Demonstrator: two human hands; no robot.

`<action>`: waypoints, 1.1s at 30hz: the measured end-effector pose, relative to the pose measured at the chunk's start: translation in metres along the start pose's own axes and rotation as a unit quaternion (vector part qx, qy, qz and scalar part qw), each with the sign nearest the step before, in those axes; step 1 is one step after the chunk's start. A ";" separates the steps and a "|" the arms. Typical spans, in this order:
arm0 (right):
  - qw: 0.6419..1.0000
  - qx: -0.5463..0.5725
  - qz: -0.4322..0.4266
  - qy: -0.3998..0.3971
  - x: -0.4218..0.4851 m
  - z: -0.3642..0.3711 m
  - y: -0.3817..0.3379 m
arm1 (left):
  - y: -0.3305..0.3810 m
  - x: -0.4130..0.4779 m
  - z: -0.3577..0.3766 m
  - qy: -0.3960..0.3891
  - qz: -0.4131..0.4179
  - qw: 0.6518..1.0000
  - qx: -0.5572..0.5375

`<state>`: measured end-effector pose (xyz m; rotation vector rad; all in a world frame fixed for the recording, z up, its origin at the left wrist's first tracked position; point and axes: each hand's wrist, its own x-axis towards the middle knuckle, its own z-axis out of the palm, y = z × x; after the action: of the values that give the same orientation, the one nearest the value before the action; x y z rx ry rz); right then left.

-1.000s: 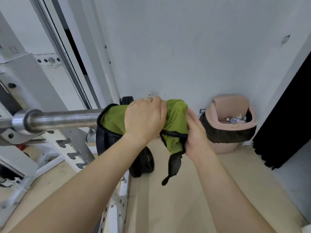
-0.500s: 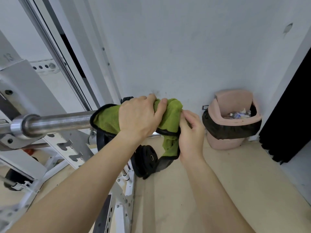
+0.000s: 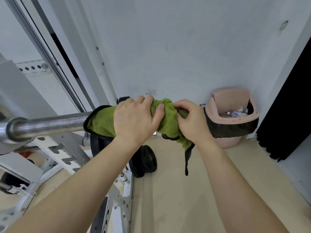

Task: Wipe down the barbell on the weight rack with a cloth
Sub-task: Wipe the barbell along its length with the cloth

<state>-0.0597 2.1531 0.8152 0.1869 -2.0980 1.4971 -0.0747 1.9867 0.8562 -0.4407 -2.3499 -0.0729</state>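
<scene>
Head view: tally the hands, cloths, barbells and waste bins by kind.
hands, left hand and right hand: 2
green cloth: 1
barbell: 1
pink waste bin: 1
Total: 5

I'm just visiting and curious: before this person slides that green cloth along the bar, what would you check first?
1. Green cloth wrapped round the barbell: ok, it covers the bar under both hands.
2. Left hand grip: ok, its fingers curl over the cloth and the bar.
3. Right hand grip: ok, it pinches the bunched cloth.
4. Loose cloth tucked in: not ok, a black-edged corner dangles below the right hand.
5. Barbell seated on the weight rack: cannot tell, the support is mostly hidden at the left edge.
6. Bare steel clean: cannot tell.
</scene>
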 end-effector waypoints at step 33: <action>0.999 -0.034 -0.004 0.038 0.003 0.005 -0.012 | 0.019 0.005 -0.011 -0.072 -0.041 0.996 -0.029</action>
<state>-0.0584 2.1447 0.8256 0.1107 -2.0816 1.4027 -0.0648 2.0039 0.8661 -0.3899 -2.5125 -0.1522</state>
